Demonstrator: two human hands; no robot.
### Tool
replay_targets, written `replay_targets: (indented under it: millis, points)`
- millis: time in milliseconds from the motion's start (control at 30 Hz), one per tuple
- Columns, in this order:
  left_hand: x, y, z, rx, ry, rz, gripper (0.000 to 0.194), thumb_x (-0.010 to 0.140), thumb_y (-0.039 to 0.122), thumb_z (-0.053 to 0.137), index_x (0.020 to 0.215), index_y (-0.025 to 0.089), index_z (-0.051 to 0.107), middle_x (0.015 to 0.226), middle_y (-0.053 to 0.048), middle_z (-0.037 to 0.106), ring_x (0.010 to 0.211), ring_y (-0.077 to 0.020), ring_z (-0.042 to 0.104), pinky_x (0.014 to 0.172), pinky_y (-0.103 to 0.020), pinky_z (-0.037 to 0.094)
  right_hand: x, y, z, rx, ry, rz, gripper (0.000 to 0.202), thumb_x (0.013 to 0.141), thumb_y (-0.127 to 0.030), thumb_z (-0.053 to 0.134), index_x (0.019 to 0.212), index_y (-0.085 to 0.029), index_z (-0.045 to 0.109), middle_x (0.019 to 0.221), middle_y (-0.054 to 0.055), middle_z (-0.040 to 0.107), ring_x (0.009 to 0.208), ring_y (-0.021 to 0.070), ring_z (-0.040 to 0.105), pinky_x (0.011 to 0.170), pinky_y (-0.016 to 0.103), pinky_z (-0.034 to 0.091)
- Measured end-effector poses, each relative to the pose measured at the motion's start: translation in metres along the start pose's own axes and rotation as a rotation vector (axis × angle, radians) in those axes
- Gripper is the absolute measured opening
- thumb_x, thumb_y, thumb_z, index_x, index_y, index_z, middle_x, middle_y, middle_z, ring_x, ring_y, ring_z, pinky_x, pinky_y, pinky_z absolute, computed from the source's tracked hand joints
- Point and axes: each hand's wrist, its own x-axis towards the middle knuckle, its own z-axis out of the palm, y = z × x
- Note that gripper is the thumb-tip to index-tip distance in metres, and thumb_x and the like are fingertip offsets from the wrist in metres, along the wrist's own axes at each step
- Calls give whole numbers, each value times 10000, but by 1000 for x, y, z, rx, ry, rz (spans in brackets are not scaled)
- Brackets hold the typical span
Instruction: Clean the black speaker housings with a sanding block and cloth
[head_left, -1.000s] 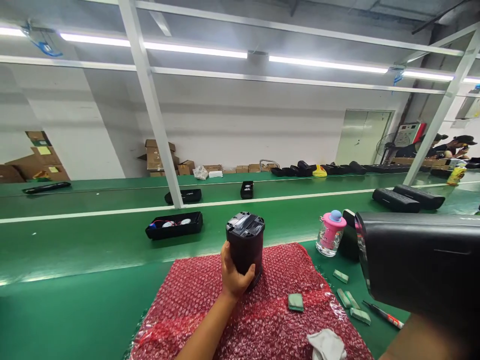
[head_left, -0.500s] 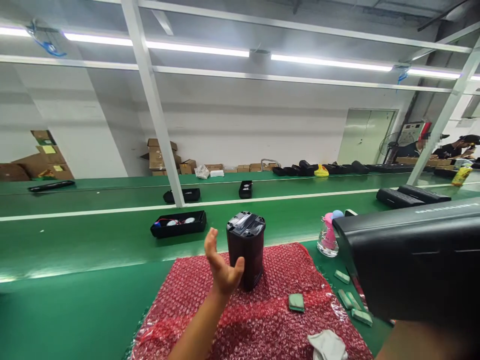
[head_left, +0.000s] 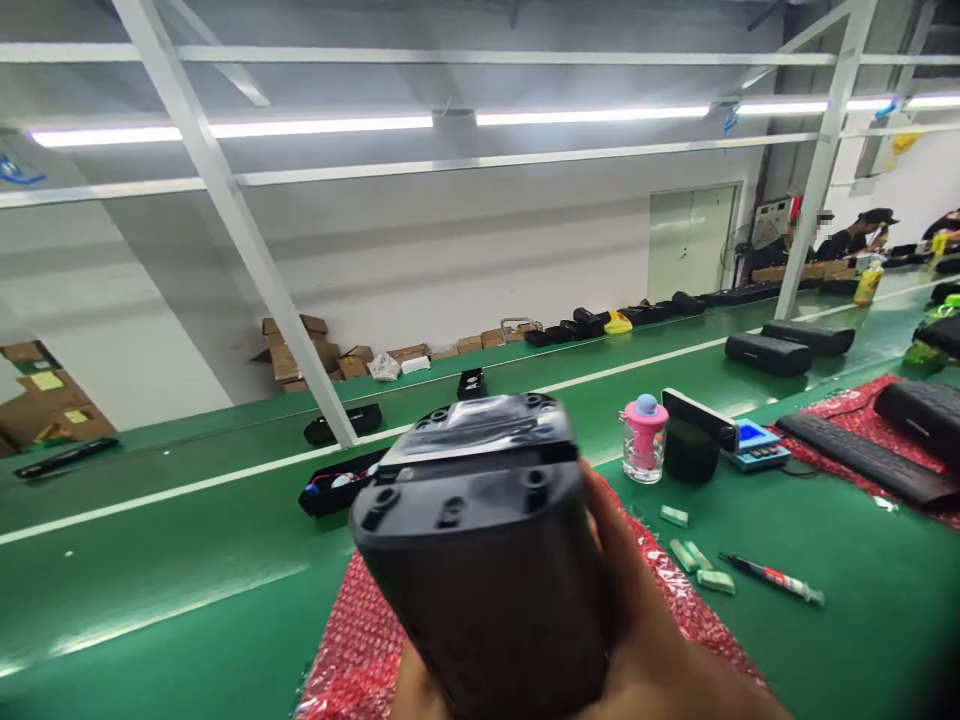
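Observation:
A large black casing [head_left: 487,600] stands upright close to the camera, its grey-black end with screw holes facing up, and hides much of what lies behind it. My right hand [head_left: 645,610] is wrapped round its right side. At its lower left, part of my left hand [head_left: 416,685] is against the casing, with most of the fingers hidden behind it. Beneath is red bubble wrap [head_left: 352,640] on the green bench.
An open black housing with wires [head_left: 330,485] lies behind on the left. To the right are a pink-topped bottle [head_left: 643,440], green-white foam pieces [head_left: 716,582], a syringe [head_left: 780,578] and a blue device [head_left: 754,445]. People sit far right.
The black casing, at the right edge before, is now in front of the camera, held by both hands. My left hand has gone from raised and open to the casing. The view has shifted right.

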Motion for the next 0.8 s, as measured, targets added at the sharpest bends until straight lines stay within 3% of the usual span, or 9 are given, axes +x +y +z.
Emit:
replay_targets:
  millis: [67, 133, 233, 300, 367, 467, 533, 667, 800]
  points:
    - [7, -2, -11, -174, -123, -155, 853, 421, 465, 968, 1199, 270, 679, 973, -93, 750, 973, -425, 697, 804, -561, 640, 5, -5, 11, 18, -34, 48, 1383, 561, -287, 932, 1562, -440, -9, 1532, 84, 303, 1294, 338, 508, 959, 480, 553]
    - [17, -3, -19, -315, -188, -171, 695, 511, 513, 918, 1131, 274, 716, 948, -75, 756, 927, -397, 714, 834, -557, 630, 11, -13, 10, 27, -88, 80, 1309, 618, -236, 891, 1548, -477, 2, 1540, 62, 276, 1284, 301, 515, 958, 453, 548]
    - [31, -10, -26, -437, -261, -179, 450, 631, 579, 815, 976, 293, 772, 870, -52, 761, 842, -361, 732, 850, -546, 628, 22, -16, -3, 99, -90, 20, 1087, 704, -298, 842, 1541, -427, 161, 1423, 59, 416, 1252, 261, 513, 1033, 442, 481]
    - [34, -17, -33, -487, -309, -214, 469, 655, 630, 775, 970, 282, 782, 860, -66, 762, 872, -374, 728, 879, -548, 617, 32, -10, -10, 175, -39, 24, 971, 706, -406, 841, 1508, -362, 296, 1328, 75, 484, 1177, 259, 533, 1019, 452, 469]
    - [32, -20, -40, -530, -350, -277, 510, 694, 620, 758, 1075, 282, 756, 995, -55, 757, 977, -365, 711, 976, -527, 577, 42, -4, -12, 284, -54, 91, 968, 663, -441, 859, 1483, -326, 357, 1343, 86, 479, 1133, 261, 543, 986, 453, 478]
    - [28, -15, -45, -599, -407, -415, 396, 827, 472, 707, 1183, 299, 700, 1201, 5, 694, 1108, -288, 673, 1127, -430, 469, 52, -1, -4, 516, -178, 127, 950, 634, -361, 846, 1461, -286, 385, 1358, 82, 502, 1135, 261, 564, 997, 442, 474]
    - [28, -8, -43, -659, -460, -489, 405, 846, 445, 702, 1215, 279, 682, 1238, -2, 676, 1146, -281, 653, 1149, -405, 443, 54, -4, 2, 626, -205, 108, 863, 633, -290, 815, 1406, -261, 434, 1266, 63, 576, 1107, 245, 589, 991, 414, 481]
    - [34, 5, -27, -777, -550, -558, 465, 816, 475, 737, 1209, 231, 686, 1232, -13, 677, 1139, -277, 657, 1049, -340, 528, 53, -10, 9, 702, -119, 100, 697, 627, -214, 756, 1281, -243, 515, 1164, 34, 623, 1081, 223, 606, 985, 374, 487]
    - [38, 10, -13, -857, -578, -555, 435, 814, 481, 735, 1157, 215, 711, 1194, 7, 690, 1114, -245, 670, 1004, -276, 546, 53, -10, 9, 662, -119, 128, 773, 625, -245, 789, 1325, -255, 461, 1221, 49, 598, 1107, 237, 598, 1043, 427, 459]
